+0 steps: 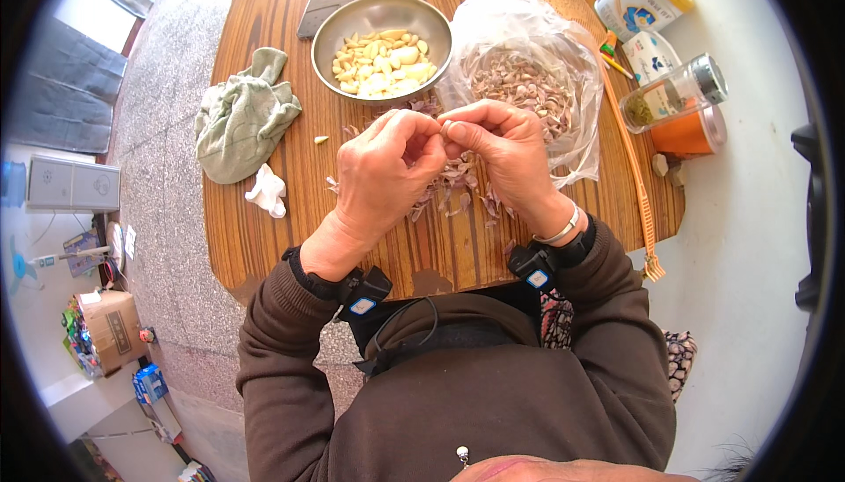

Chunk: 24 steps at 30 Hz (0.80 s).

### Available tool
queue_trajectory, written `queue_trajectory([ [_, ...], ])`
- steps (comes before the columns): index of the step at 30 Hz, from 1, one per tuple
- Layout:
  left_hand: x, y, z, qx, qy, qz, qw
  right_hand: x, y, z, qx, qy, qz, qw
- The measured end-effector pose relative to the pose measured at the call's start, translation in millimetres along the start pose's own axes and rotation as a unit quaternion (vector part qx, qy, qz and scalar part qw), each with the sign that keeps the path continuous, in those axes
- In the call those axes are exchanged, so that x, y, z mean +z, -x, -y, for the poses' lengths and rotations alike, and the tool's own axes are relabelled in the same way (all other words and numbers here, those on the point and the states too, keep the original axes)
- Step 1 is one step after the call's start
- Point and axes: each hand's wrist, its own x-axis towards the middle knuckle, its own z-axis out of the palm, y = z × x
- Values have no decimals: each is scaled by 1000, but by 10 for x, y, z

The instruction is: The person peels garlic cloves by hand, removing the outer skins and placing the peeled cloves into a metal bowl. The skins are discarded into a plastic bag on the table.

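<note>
My left hand (pixel 393 168) and my right hand (pixel 505 152) meet over the wooden table, fingertips pinched together on a small garlic clove (pixel 446 129), mostly hidden by the fingers. Garlic skins (pixel 459 178) lie scattered beneath both hands. Beyond them stands a metal bowl (pixel 319 63) holding many peeled garlic cloves (pixel 383 63). To its right, an open clear plastic bag (pixel 485 10) holds unpeeled garlic cloves (pixel 528 86). One loose peeled clove (pixel 321 140) lies on the table, left of my left hand.
A green cloth (pixel 244 119), a crumpled white tissue (pixel 267 191) and a smartphone (pixel 332 0) lie on the left side of the table (pixel 297 218). Along the right edge are a long back scratcher (pixel 630 152), a glass jar (pixel 673 96), an orange canister (pixel 690 132) and a white tin (pixel 640 0).
</note>
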Motion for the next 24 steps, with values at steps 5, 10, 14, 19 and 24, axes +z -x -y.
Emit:
queue_trajectory([
  [5, 13, 15, -10, -10, 1, -9, 1000, 24, 8, -3, -14, 19, 2, 1000],
  [10, 19, 1, -4, -4, -10, -22, 1000, 34, 13, -4, -18, 27, 6, 999],
  [14, 11, -4, -4, -14, -3, -23, 1000, 45, 10, -7, -16, 26, 9, 999],
  [19, 17, -14, 8, -30, -18, -20, 999, 50, 1, -30, 0, -12, 12, 1000],
  [24, 18, -1, 5, -49, -15, -2, 999, 13, -18, -53, 13, 9, 28, 999],
])
